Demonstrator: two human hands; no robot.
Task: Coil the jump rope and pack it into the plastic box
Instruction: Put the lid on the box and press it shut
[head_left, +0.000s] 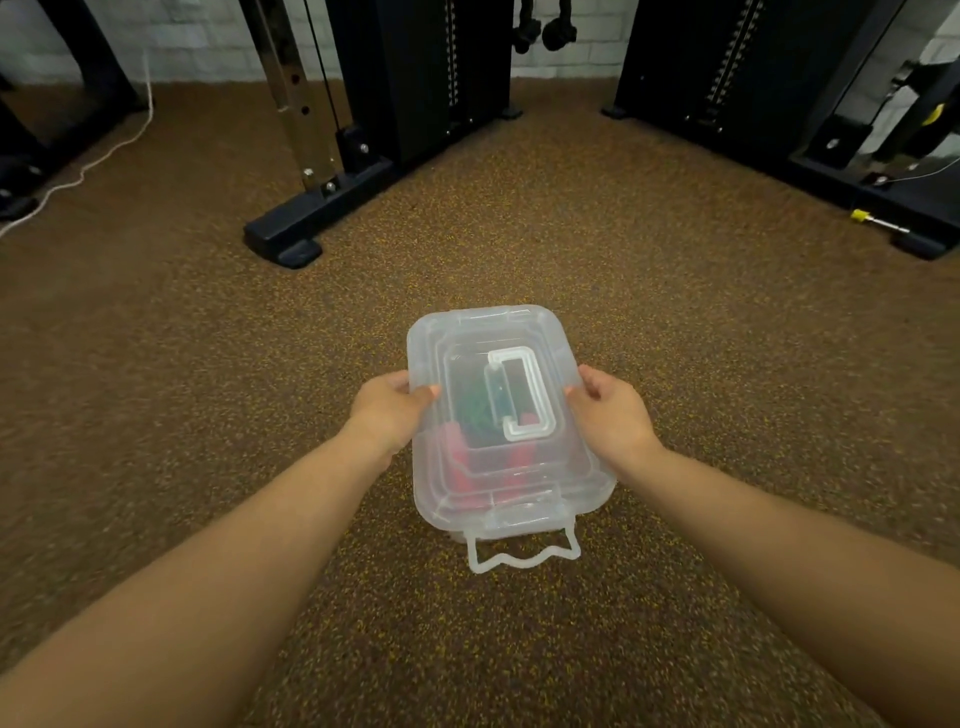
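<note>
Nearest the camera, two bare forearms extend forward over the speckled rubber floor (156, 415). Between them, the front latch (523, 552) of the plastic box (519, 499) hangs open, swung down and outward from the near edge; the lid (467, 338) is seated on the box but appears not yet locked at this end.

The left hand (387, 410) grips the left long side of the box, thumb over the lid rim and fingers curled beneath the edge. The right hand (608, 410) grips the opposite side in the same manner. This symmetrical two-sided hold probably keeps the box level and stops the unlatched lid from shifting. Whether the box rests on the floor or is held just above it cannot be determined.

Through the translucent lid, the jump rope (475, 415) is visible inside as a green coil with red handles (457, 457) toward the near end. The moulded carry handle (524, 395) lies flat on the lid.

Judged from this arrangement, coiling and packing are complete; securing the latch remains.

Farther away stand the black gym machine frames (415, 78), with a white cord (104, 156) trailing on the floor at far left.
</note>
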